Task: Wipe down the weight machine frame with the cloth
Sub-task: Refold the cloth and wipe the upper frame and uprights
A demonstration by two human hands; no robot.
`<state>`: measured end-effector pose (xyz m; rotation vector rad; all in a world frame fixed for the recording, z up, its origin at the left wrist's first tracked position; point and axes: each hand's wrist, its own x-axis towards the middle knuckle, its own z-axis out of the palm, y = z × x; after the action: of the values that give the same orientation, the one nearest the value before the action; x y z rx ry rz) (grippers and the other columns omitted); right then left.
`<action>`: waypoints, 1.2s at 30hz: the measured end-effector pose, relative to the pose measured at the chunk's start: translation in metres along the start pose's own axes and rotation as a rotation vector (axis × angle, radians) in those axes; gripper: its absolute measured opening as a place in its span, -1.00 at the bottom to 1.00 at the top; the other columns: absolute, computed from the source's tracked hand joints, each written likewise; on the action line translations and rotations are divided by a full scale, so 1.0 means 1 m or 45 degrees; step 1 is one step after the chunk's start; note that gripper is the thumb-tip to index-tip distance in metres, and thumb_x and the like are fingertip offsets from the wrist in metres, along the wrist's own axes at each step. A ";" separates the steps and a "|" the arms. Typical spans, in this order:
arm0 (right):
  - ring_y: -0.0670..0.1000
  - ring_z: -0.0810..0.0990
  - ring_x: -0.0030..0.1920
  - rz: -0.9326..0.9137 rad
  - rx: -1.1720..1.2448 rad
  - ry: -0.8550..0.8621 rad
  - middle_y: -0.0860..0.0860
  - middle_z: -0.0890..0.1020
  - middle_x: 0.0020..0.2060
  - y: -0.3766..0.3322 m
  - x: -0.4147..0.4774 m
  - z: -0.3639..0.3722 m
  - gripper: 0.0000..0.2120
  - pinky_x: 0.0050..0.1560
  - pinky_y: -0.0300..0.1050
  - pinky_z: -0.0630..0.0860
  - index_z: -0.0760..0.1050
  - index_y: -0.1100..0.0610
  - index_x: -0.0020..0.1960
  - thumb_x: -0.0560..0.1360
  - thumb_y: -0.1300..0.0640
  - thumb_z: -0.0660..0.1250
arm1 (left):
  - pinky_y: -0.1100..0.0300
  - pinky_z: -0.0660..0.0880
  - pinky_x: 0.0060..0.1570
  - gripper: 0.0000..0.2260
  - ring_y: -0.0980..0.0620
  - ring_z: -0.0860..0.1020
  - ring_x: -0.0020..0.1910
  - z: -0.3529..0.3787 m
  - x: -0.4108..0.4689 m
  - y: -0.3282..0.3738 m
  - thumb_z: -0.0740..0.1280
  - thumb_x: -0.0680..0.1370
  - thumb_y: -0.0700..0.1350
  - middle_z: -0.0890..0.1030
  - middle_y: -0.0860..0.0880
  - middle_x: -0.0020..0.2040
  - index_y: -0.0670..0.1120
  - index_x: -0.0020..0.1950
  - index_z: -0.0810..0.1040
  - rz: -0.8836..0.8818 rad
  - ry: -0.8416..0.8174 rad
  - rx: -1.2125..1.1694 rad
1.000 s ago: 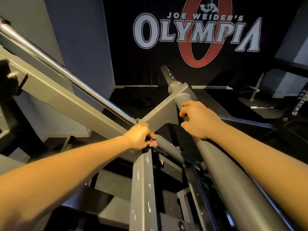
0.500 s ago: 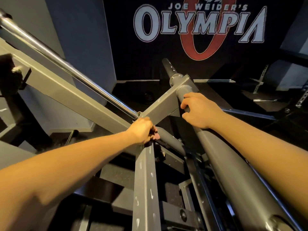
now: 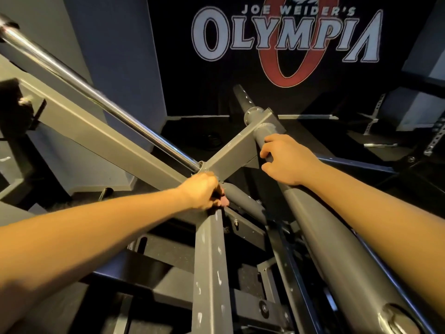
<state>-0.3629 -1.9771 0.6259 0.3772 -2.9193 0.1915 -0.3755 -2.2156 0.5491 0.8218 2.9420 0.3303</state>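
Observation:
The grey weight machine frame (image 3: 144,153) fills the head view, its square beams crossing at a junction in the middle. My left hand (image 3: 202,191) sits on that junction, at the top of the upright post (image 3: 212,261), fingers curled round a small dark wad that looks like the cloth (image 3: 216,194). Most of the cloth is hidden in my fist. My right hand (image 3: 286,160) grips the thick round grey tube (image 3: 337,249) just below its collar, fingers wrapped over the top.
A chrome bar (image 3: 79,85) runs from the upper left down to the junction. Behind stands a black wall banner (image 3: 286,37) with white lettering. Dark floor mats and perforated rack parts (image 3: 435,138) lie at the right.
Both hands keep their places on the frame. The view has shifted slightly, so the banner sits higher and more of the post below shows.

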 end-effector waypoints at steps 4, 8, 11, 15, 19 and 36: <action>0.08 0.51 0.20 -0.009 -0.021 0.021 -0.01 0.51 0.20 0.000 0.002 0.000 -0.77 0.15 0.10 0.57 0.62 0.08 0.17 0.52 0.10 0.39 | 0.48 0.39 -0.18 -0.84 0.22 0.53 -0.15 -0.002 -0.022 0.005 0.47 0.57 -0.06 0.54 0.10 -0.10 -0.04 0.12 0.72 0.112 -0.234 -0.103; 0.08 0.47 0.22 -0.020 -0.103 0.009 0.00 0.49 0.20 -0.003 0.003 0.004 -0.73 0.16 0.15 0.57 0.61 0.07 0.19 0.52 0.03 0.40 | 0.54 0.38 -0.24 -0.86 0.44 0.51 -0.19 0.000 -0.032 0.013 0.46 0.58 -0.10 0.49 0.25 -0.17 0.02 0.12 0.72 0.186 -0.445 -0.140; 0.08 0.46 0.28 -0.011 -0.065 0.001 -0.01 0.48 0.28 -0.001 0.002 0.003 -0.71 0.22 0.13 0.55 0.61 0.06 0.24 0.53 0.04 0.39 | 0.35 0.48 -0.14 -0.86 0.21 0.57 -0.16 -0.002 -0.001 0.008 0.45 0.57 0.04 0.59 0.07 -0.12 -0.02 -0.02 0.69 0.034 -0.156 -0.037; 0.08 0.47 0.31 -0.009 -0.022 0.015 0.00 0.48 0.32 0.000 0.002 0.003 -0.71 0.23 0.10 0.53 0.61 0.05 0.24 0.53 0.07 0.38 | 0.21 0.51 0.05 -0.78 0.03 0.58 0.04 0.003 0.006 0.000 0.45 0.57 0.05 0.58 -0.02 0.02 -0.08 0.10 0.69 -0.024 -0.042 0.026; 0.07 0.47 0.25 -0.016 -0.060 0.012 -0.01 0.49 0.24 -0.001 0.003 0.004 -0.72 0.19 0.13 0.56 0.62 0.06 0.21 0.52 0.02 0.39 | 0.51 0.35 -0.22 -0.83 0.28 0.51 -0.17 0.011 -0.022 0.009 0.48 0.56 0.00 0.51 0.16 -0.15 -0.01 0.12 0.72 0.152 -0.325 -0.033; 0.06 0.49 0.22 -0.032 -0.029 0.016 -0.02 0.50 0.20 0.000 0.003 0.002 -0.76 0.15 0.10 0.58 0.64 0.05 0.16 0.52 0.04 0.39 | 0.10 0.55 0.10 -0.77 0.00 0.57 0.04 0.019 -0.002 0.004 0.37 0.60 0.14 0.58 -0.02 0.02 -0.01 0.00 0.64 0.167 -0.145 0.224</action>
<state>-0.3660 -1.9783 0.6242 0.4077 -2.9001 0.1562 -0.3694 -2.2094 0.5316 1.0213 2.8474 0.0295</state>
